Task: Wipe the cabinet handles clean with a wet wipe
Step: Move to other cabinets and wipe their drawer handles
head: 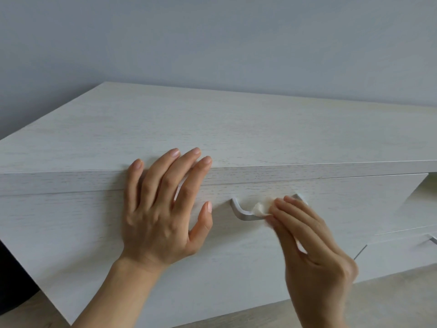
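Note:
A low white wood-grain cabinet [212, 129] fills the view. On its drawer front sits a silver metal handle [243, 214]. My right hand [314, 247] pinches a small white wet wipe [262, 207] against the handle's bar, covering the handle's right half. My left hand [163, 209] lies flat with spread fingers on the drawer front just left of the handle, its fingertips reaching the cabinet's top edge.
A second silver handle [433, 239] shows partly at the right edge on a lower drawer. A plain grey-blue wall [212, 43] stands behind the cabinet. Light wood floor [390, 301] runs below at the right. Something dark [11, 280] sits at the lower left.

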